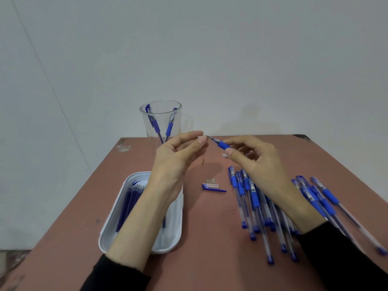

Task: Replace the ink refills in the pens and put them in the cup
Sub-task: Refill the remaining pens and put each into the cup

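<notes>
The right grip [258,164] curls round a blue pen [223,146] above the counter [210,227]. The pen's long axis slants from lower right to upper left, with the tip toward the left grip [174,162], whose thumb and forefinger pinch a small pale piece [202,137] beside it. The clear cup [178,131] stands behind. The counter is scuffed reddish-brown, against a pale grey wall.

Head-worn wide view, close, downward over table [210,227]
</notes>
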A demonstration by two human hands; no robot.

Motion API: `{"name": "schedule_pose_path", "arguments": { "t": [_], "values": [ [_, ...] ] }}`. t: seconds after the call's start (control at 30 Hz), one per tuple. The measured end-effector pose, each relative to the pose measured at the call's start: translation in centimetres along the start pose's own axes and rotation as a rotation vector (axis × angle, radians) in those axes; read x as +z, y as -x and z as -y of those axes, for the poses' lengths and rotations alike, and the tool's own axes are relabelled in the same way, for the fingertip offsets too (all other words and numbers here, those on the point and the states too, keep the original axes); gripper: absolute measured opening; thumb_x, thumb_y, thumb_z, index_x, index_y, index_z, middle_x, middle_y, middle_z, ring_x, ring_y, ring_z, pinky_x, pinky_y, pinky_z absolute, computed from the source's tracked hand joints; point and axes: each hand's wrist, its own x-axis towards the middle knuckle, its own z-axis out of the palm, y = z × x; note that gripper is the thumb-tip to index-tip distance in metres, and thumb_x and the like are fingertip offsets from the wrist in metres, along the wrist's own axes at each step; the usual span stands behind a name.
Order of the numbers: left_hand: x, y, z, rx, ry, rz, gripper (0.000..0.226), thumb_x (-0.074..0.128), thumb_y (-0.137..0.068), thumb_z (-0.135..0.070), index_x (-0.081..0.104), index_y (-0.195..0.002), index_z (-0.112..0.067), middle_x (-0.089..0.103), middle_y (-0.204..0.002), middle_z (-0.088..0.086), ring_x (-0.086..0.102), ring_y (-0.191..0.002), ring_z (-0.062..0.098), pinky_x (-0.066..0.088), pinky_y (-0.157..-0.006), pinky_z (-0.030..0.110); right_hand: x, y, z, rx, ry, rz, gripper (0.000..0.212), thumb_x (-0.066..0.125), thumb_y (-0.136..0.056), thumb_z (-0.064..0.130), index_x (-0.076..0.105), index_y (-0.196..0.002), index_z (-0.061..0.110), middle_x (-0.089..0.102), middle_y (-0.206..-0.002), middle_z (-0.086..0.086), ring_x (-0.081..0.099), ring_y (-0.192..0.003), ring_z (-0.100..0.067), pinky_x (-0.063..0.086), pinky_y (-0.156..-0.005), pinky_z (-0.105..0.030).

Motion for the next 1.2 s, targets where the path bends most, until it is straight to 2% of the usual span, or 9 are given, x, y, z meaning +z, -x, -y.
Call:
{"name": "schedule_pose_path", "arguments": {
  "t": [0.27,0.37,0.47,0.57,0.67,0.87,0.97,1.07,1.2],
  "values": [
    [0.0,0.0,0.1,0.026,-0.058,0.021,0.015,0.070,-0.076,-0.006,0.070,-0.092,-0.009,0.072,-0.080,0.004,0.069,-0.082,0.014,0.055,-0.083,0.023,0.1,-0.1,-0.8,-0.077,0.120,-0.037,0.023,0.070,-0.085,0.013,0.068,-0.089,0.036,0.065,-0.084,0.012,0.055,-0.073,-0.007,0.042,-0.068,-0.011],
    [0.1,0.1,0.4,0.054,-0.153,0.021,0.016,0.072,-0.077,-0.005,0.071,-0.092,-0.009,0.072,-0.080,0.005,0.068,-0.082,0.015,0.055,-0.080,0.023,0.4,-0.1,-1.1,-0.194,0.272,-0.088,0.016,0.068,-0.084,0.017,0.072,-0.096,0.027,0.061,-0.083,0.012,0.056,-0.075,-0.008,0.047,-0.071,-0.022],
    [0.2,0.1,0.6,0.064,-0.195,0.017,0.025,0.072,-0.078,-0.005,0.069,-0.102,-0.011,0.073,-0.085,0.009,0.069,-0.083,0.016,0.054,-0.074,0.020,0.4,0.0,-1.3,-0.241,0.343,-0.102,0.019,0.063,-0.084,0.022,0.072,-0.101,0.023,0.060,-0.084,0.007,0.058,-0.081,-0.010,0.049,-0.074,-0.028],
    [0.2,0.1,0.6,0.059,-0.180,0.029,0.033,0.071,-0.078,-0.003,0.065,-0.110,-0.011,0.074,-0.087,0.008,0.069,-0.084,0.015,0.054,-0.073,0.019,0.4,0.0,-1.2,-0.256,0.359,-0.106,0.020,0.064,-0.084,0.020,0.072,-0.102,0.021,0.058,-0.083,0.010,0.057,-0.081,-0.008,0.048,-0.075,-0.024],
    [0.3,0.1,0.5,0.050,-0.145,0.056,0.033,0.069,-0.079,-0.001,0.064,-0.110,-0.012,0.074,-0.088,0.005,0.070,-0.086,0.014,0.054,-0.076,0.020,0.5,0.1,-1.1,-0.237,0.319,-0.112,0.018,0.069,-0.083,0.013,0.071,-0.099,0.021,0.058,-0.083,0.019,0.057,-0.079,-0.004,0.045,-0.073,-0.014],
    [0.2,0.1,0.4,0.076,-0.131,0.080,0.034,0.069,-0.078,-0.006,0.062,-0.111,-0.012,0.074,-0.088,0.004,0.069,-0.089,0.013,0.054,-0.080,0.021,0.6,0.3,-0.2,-0.149,0.179,-0.067,0.017,0.069,-0.086,0.012,0.070,-0.093,0.027,0.064,-0.087,0.020,0.059,-0.082,0.001,0.044,-0.072,-0.008],
    [0.1,0.2,0.2,0.071,-0.089,0.135,0.038,0.064,-0.083,0.001,0.057,-0.118,-0.014,0.074,-0.099,0.006,0.068,-0.098,0.014,0.053,-0.087,0.023,0.7,0.5,0.2,-0.048,0.070,-0.045,0.020,0.067,-0.087,0.015,0.068,-0.090,0.034,0.069,-0.086,0.016,0.061,-0.080,-0.004,0.046,-0.072,-0.011],
    [0.3,0.3,0.1,0.076,-0.045,0.156,0.042,0.063,-0.083,-0.004,0.054,-0.122,-0.013,0.073,-0.103,0.007,0.067,-0.102,0.015,0.053,-0.088,0.023,0.8,0.6,0.4,-0.011,0.035,-0.033,0.021,0.066,-0.088,0.016,0.068,-0.089,0.037,0.071,-0.082,0.016,0.063,-0.079,-0.008,0.049,-0.072,-0.015],
    [0.3,0.2,0.2,0.084,-0.079,0.113,0.042,0.068,-0.079,-0.012,0.056,-0.119,-0.016,0.073,-0.098,0.005,0.068,-0.099,0.015,0.054,-0.085,0.024,0.9,0.6,0.8,0.039,-0.085,-0.013,0.018,0.065,-0.088,0.013,0.069,-0.092,0.030,0.070,-0.074,0.012,0.064,-0.069,-0.002,0.049,-0.064,-0.013]
  ]
}}
